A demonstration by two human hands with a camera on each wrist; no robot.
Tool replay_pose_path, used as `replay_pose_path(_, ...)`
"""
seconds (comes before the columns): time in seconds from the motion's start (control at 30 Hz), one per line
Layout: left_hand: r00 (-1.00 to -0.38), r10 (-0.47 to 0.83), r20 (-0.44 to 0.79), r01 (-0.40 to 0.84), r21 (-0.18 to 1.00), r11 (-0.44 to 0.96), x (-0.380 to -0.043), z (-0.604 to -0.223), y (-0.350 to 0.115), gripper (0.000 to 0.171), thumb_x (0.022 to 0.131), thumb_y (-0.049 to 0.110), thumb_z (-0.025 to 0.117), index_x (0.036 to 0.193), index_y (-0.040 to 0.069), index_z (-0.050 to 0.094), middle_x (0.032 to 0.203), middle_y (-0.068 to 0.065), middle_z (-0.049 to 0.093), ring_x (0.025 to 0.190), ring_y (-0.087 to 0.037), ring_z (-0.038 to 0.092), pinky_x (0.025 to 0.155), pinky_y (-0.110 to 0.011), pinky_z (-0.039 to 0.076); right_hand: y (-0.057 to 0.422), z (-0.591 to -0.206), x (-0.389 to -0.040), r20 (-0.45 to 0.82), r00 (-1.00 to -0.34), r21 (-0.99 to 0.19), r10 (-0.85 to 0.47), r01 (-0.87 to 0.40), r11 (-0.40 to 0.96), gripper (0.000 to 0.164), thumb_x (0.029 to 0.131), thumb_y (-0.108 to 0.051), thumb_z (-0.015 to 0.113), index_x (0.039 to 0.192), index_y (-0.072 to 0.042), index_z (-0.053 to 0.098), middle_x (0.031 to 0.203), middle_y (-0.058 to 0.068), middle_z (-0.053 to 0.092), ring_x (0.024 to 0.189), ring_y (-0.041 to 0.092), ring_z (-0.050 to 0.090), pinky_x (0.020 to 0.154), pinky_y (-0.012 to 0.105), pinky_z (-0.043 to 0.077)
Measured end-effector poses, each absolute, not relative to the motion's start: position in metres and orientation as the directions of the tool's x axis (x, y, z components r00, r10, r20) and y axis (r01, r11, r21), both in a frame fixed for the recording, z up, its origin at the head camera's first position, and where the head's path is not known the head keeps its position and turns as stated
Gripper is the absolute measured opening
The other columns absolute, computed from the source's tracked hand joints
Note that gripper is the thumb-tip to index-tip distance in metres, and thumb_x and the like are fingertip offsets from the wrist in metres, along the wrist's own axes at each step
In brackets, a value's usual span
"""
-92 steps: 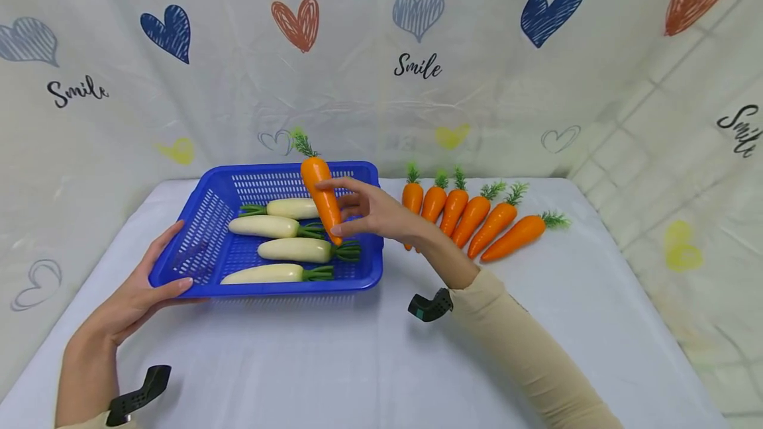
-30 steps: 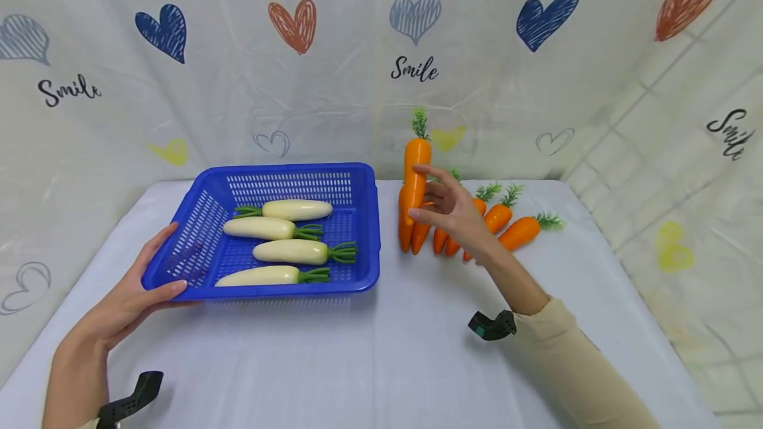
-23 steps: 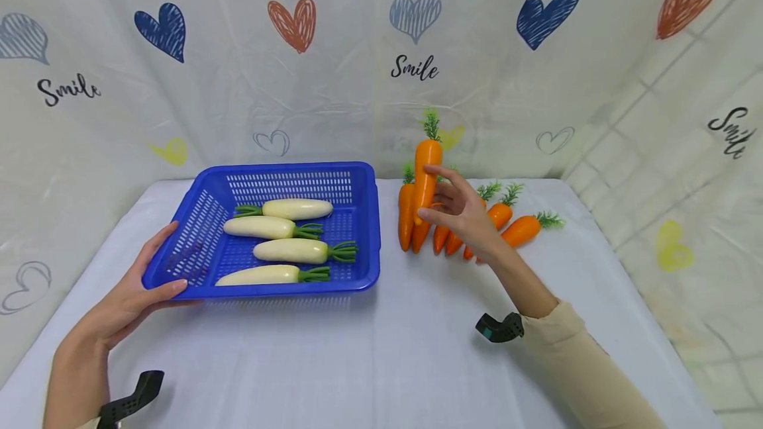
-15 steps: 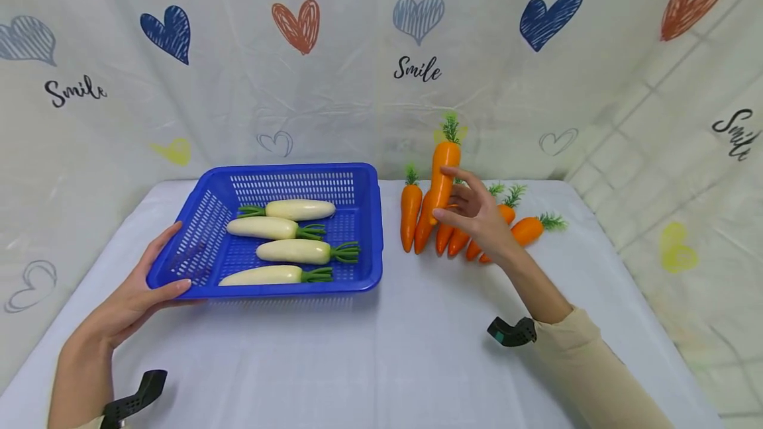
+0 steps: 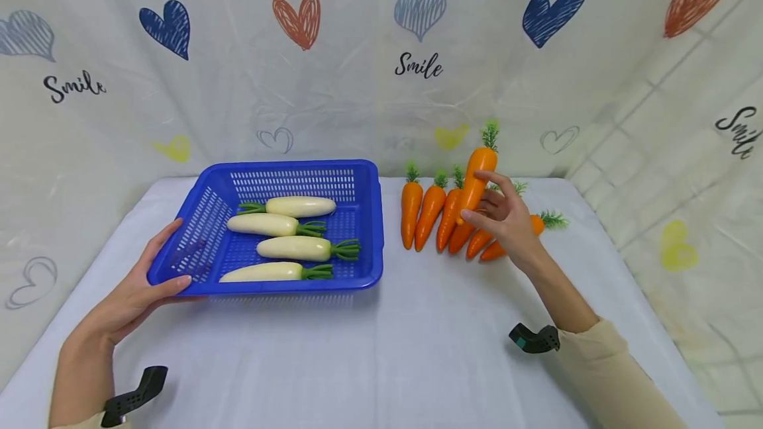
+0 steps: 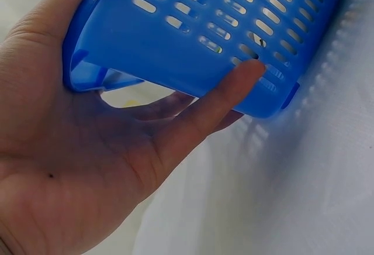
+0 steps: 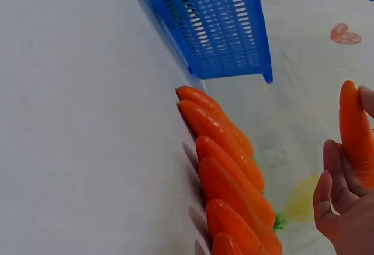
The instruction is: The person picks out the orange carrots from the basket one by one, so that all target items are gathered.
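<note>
My right hand (image 5: 505,218) pinches a carrot (image 5: 479,174) between thumb and fingers, its leafy top up and its tip pointing down. The carrot is raised over a fan of several other carrots (image 5: 430,214) on the table and overlaps some of them in the head view. In the right wrist view the held carrot (image 7: 355,129) stands apart from the row. At the left, my left hand (image 5: 140,286) grips the front left corner of a blue plastic basket (image 5: 262,288), thumb on the rim. From the left wrist, fingers (image 6: 219,100) lie against its slotted outer wall.
Inside the basket lie several white radishes (image 5: 296,248) with green stems, in a rough column. A white cloth covers the table (image 5: 381,363). Behind it hangs a pale curtain (image 5: 352,98) printed with hearts. Each wrist wears a black camera mount (image 5: 534,338).
My right hand has carried the carrot from above the basket rightward, across the carrots on the table. My left hand keeps its grip, and the basket and radishes have stayed put.
</note>
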State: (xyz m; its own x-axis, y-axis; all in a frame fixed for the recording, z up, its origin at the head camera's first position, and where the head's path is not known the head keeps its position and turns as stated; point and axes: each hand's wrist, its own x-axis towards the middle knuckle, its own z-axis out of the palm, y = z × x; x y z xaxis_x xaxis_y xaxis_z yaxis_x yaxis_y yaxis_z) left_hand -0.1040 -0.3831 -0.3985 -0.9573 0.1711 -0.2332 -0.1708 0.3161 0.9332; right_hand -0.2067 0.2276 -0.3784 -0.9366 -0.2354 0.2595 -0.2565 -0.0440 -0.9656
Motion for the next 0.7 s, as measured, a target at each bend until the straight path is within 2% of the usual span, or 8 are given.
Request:
replay_pose_path(0.13, -0.957, 0.163, -0.239, -0.176, 0.927, 0.331, -0.105, -0.399, -0.383, 0.095, 0.103, 0.021, 0.062, 0.159, 0.060, -0.004, 0.166, -0.024, -0.002, 0.116, -0.005, 0.052, 0.087, -0.031, 0.062, 0.239, -0.381, -0.203, 0.235, -0.952, -0.971, -0.198, -0.238, -0.007, 0.066, 0.095, 0.004, 0.069, 0.154, -0.012, 0.042, 0.122, 0.004, 0.068, 0.101, 0.009, 0.070, 0.088, 0.018, 0.059)
replay_pose_path(0.37, -0.956, 0.156, -0.248, -0.182, 0.920, 0.348, -0.105, -0.398, -0.384, 0.095, 0.103, 0.022, 0.062, 0.159, 0.061, -0.005, 0.167, -0.024, -0.002, 0.124, -0.020, 0.047, 0.088, -0.035, 0.064, 0.257, -0.384, -0.197, 0.186, -0.976, -0.977, -0.112, -0.196, 0.087, 0.066, 0.095, -0.003, 0.073, 0.152, -0.014, 0.044, 0.116, -0.003, 0.070, 0.097, 0.008, 0.070, 0.084, 0.015, 0.058)
replay_pose_path(0.57, -0.956, 0.154, -0.250, -0.183, 0.918, 0.352, -0.105, -0.397, -0.383, 0.094, 0.103, 0.023, 0.061, 0.159, 0.061, -0.005, 0.166, -0.024, -0.001, 0.123, -0.018, 0.048, 0.088, -0.031, 0.062, 0.269, -0.388, -0.190, 0.180, -0.980, -0.972, -0.080, -0.190, 0.136, 0.065, 0.094, -0.005, 0.074, 0.151, -0.016, 0.044, 0.110, -0.006, 0.069, 0.091, 0.006, 0.069, 0.082, 0.012, 0.056)
replay_pose_path(0.7, -0.956, 0.153, -0.251, -0.185, 0.919, 0.349, -0.105, -0.398, -0.383, 0.094, 0.103, 0.023, 0.062, 0.159, 0.060, -0.004, 0.167, -0.023, -0.001, 0.125, -0.021, 0.046, 0.089, -0.030, 0.062, 0.277, -0.391, -0.185, 0.170, -0.982, -0.972, -0.078, -0.180, 0.150, 0.063, 0.094, -0.004, 0.075, 0.148, -0.018, 0.044, 0.108, -0.006, 0.069, 0.088, 0.005, 0.069, 0.081, 0.011, 0.056)
